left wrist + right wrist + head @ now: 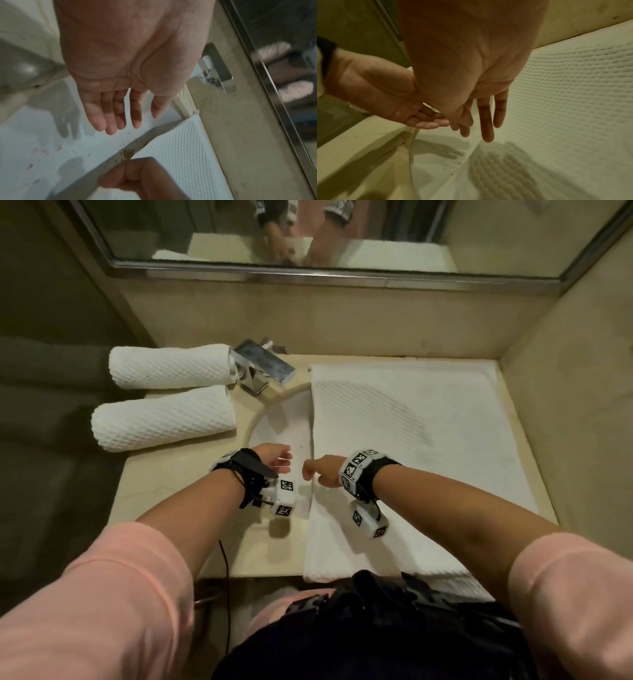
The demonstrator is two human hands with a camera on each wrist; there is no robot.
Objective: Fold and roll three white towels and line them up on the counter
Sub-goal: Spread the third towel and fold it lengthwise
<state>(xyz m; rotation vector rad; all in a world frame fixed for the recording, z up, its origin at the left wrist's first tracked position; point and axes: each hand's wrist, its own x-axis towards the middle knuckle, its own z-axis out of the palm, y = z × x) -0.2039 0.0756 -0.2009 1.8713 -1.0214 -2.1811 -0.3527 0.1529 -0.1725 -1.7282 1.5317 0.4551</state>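
Note:
Two rolled white towels lie side by side at the counter's left, one at the back (171, 366) and one in front of it (164, 417). A third white towel (411, 457) (185, 155) (565, 108) lies flat on the right, its left edge over the sink. My right hand (317, 472) (137, 180) (479, 115) is at that left edge, fingers curled and pinching it. My left hand (275, 462) (116, 108) (385, 97) hovers over the basin just left of it, fingers straight, holding nothing.
The white sink basin (277, 422) is set in the beige counter (164, 484), with a chrome faucet (263, 364) behind it beside the back roll. A mirror (308, 231) spans the back wall, and a side wall (565, 405) bounds the counter on the right.

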